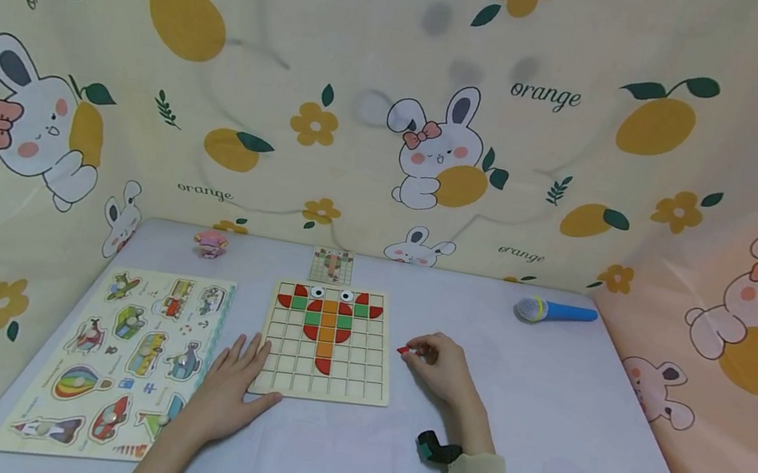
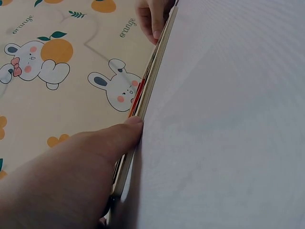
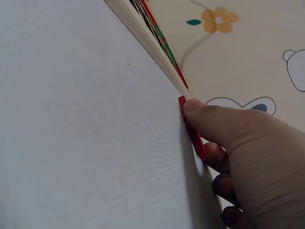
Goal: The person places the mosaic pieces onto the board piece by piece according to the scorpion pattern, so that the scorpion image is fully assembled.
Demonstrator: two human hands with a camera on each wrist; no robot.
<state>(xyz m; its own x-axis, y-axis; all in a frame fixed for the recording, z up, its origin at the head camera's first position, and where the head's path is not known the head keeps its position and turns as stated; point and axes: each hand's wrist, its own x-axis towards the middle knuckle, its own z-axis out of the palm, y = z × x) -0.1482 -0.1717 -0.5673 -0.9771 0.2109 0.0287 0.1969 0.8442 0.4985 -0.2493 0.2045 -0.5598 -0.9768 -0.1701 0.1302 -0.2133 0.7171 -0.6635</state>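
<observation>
A wooden grid board (image 1: 363, 369) lies flat on the table, bearing red, green and orange pieces and two round eye pieces set in a pattern. My left hand (image 1: 234, 397) rests at its lower left corner with the fingers spread; in the left wrist view the thumb (image 2: 128, 131) touches the board's near edge. To the right of the board, my right hand (image 1: 440, 366) pinches a small red piece (image 3: 192, 129) between thumb and fingers, just above the table. Beyond the board's far edge stands a small pattern card (image 1: 331, 266) with a similar design.
At left lies a large puzzle board (image 1: 121, 360) with vehicle pictures, partly under my left forearm. A pink toy figure (image 1: 210, 243) sits at the back left. The blue toy microphone (image 1: 556, 312) lies at the back right. A printed curtain (image 1: 353, 37) hangs behind the table.
</observation>
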